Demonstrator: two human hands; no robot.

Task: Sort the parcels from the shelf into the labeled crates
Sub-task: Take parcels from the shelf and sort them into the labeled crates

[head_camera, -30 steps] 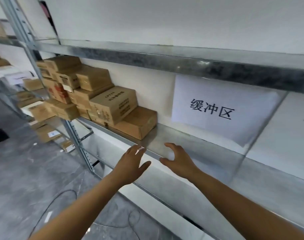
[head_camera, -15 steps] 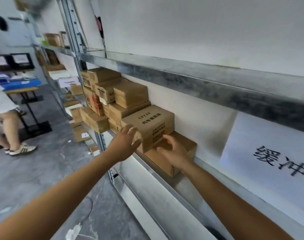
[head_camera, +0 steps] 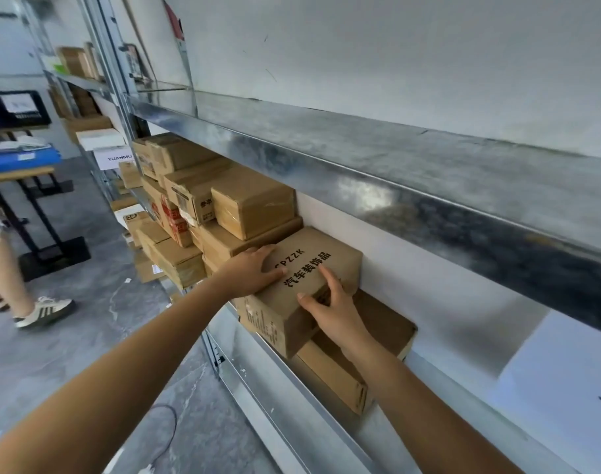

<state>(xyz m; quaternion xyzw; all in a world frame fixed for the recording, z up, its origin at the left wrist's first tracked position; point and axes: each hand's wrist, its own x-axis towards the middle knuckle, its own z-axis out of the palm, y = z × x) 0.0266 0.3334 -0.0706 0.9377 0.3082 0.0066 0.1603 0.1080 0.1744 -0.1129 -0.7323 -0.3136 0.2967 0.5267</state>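
Note:
A brown cardboard parcel printed "CPZZK" (head_camera: 312, 268) lies on the metal shelf (head_camera: 326, 398), partly on top of a flatter brown box (head_camera: 377, 340). My left hand (head_camera: 254, 268) lies flat on the parcel's top left with straight fingers. My right hand (head_camera: 329, 302) holds the parcel's right side, thumb at the front edge and fingers spread over the top. To the left, several more cardboard parcels (head_camera: 251, 203) are stacked on the same shelf. No crates are in view.
The upper shelf beam (head_camera: 394, 179) runs low over the parcels. A white paper sign (head_camera: 565, 381) hangs at the right. More boxes fill the far shelves (head_camera: 83, 66). A person's legs (head_camera: 8, 278) stand at the left by a blue-topped table (head_camera: 18, 162). A cable lies on the grey floor.
I have moved left along the shelf toward the stack. Both hands went from hovering over bare shelf to the "CPZZK" parcel, now resting on its top and side.

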